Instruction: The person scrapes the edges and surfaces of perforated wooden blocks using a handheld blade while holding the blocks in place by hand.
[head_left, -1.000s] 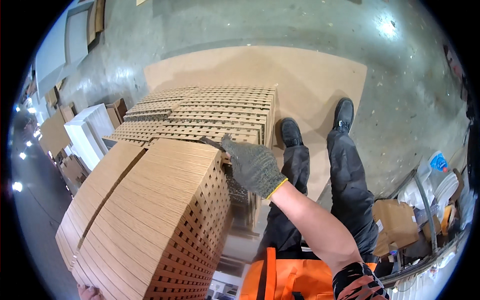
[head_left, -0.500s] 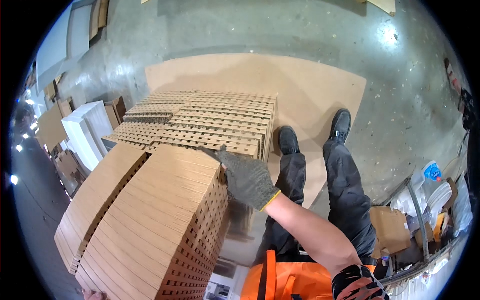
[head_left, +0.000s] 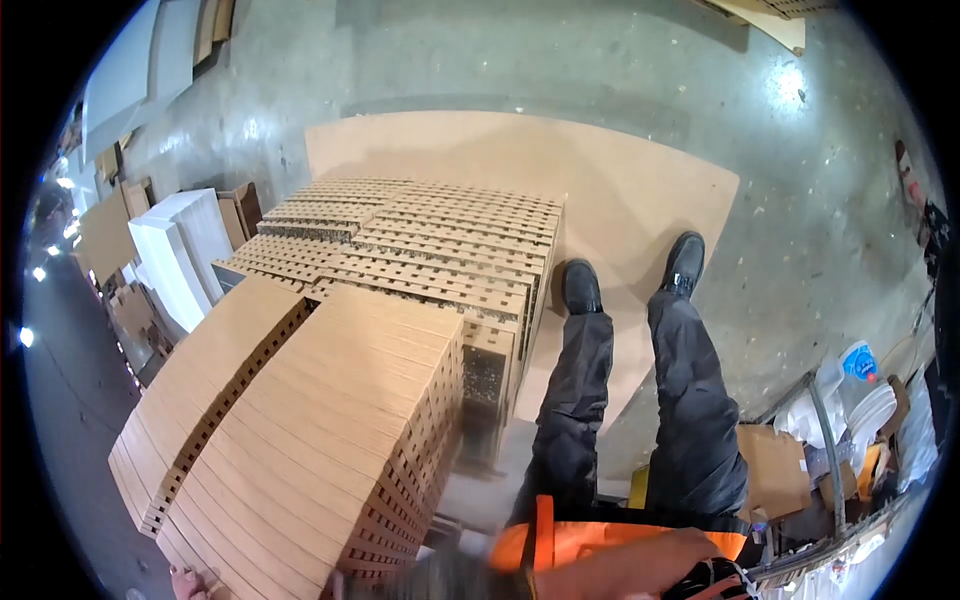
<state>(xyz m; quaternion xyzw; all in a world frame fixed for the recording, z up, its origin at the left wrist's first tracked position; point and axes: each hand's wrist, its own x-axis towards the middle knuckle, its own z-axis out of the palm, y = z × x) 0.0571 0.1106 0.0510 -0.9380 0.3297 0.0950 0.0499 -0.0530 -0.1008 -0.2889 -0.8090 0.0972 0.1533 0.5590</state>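
A tall stack of thin brown boards [head_left: 310,420] with notched edges leans in front of me, split by a dark gap from a narrower stack [head_left: 215,365] on its left. At the lower left, the fingers of my bare left hand [head_left: 187,582] bend round the near edge of the wider stack; the rest of that hand is out of view. My right hand [head_left: 440,577], in a dark knitted glove, is by the near right end of this stack. Motion smears its fingers. Beyond lie rows of similar notched boards [head_left: 440,235], stood on edge.
A large brown sheet [head_left: 640,180] lies on the concrete floor [head_left: 600,70] under the rows and my shoes. White panels [head_left: 180,250] stand at left. At right are a cardboard box [head_left: 772,470], a metal rail [head_left: 828,440] and mixed plastic items.
My right hand has left the far right corner of the wider stack and come back toward me, to its near end. My left hand stays at the same edge.
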